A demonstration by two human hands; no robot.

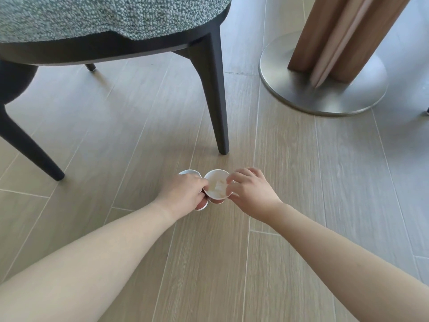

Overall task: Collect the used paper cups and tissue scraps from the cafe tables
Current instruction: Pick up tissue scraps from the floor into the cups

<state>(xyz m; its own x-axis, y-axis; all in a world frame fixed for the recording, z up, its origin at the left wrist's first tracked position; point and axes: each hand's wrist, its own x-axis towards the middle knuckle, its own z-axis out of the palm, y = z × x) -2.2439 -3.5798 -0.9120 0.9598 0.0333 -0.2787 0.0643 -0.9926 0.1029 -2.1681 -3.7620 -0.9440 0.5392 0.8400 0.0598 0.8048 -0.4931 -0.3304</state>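
Two white paper cups are held side by side over the wooden floor. My left hand [183,192] grips both, its fingers curled round them; only the rim of the left cup [189,172] shows above the hand. The right cup [217,183] faces up and has pale tissue scraps [218,185] inside. My right hand [249,190] pinches that cup's rim on its right side with thumb and fingers.
A chair with a speckled grey-green seat [111,17] and dark legs [217,96] stands just beyond the hands. A wooden table pedestal [343,38] on a round metal base [325,98] stands at the upper right. Light wood-plank floor [209,263] lies all round.
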